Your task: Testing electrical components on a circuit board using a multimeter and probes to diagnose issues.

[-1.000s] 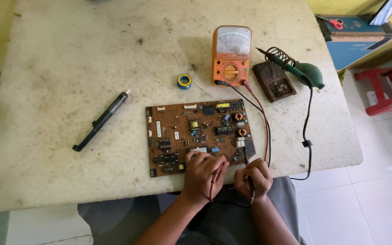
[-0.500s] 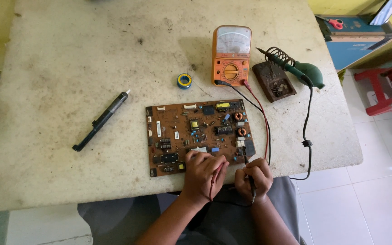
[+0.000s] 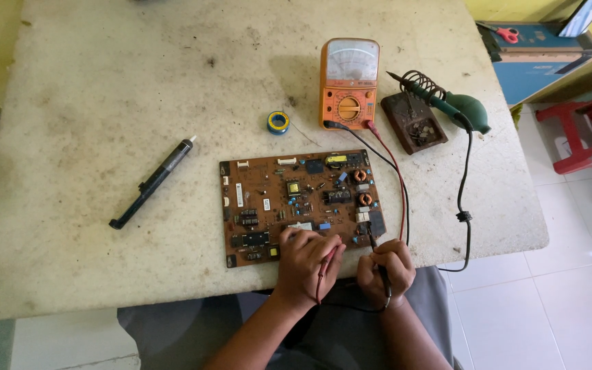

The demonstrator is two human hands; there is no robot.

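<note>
Head view: brown circuit board point(image 3: 299, 205) lies flat near the front edge of the pale, stained table point(image 3: 104, 103); left hand point(image 3: 306, 264) rests on the board's front edge, fingers curled closed around the red probe point(image 3: 325, 267), tip hidden under the fingers; right hand point(image 3: 386, 270) sits just beside the board's front right corner, closed around the black probe point(image 3: 376, 255), whose tip touches the board near that corner. Red and black leads point(image 3: 395, 185) run from the hands up past the board's right side to the orange analogue multimeter point(image 3: 349, 83), which stands behind the board; small solder spool point(image 3: 277, 122) lies just left of the meter; soldering iron point(image 3: 447, 104) with green handle rests in its coil stand point(image 3: 416, 120) to the meter's right, cord hanging over the table edge; black desoldering pump point(image 3: 151, 183) lies well left of the board, apart from both hands.
</note>
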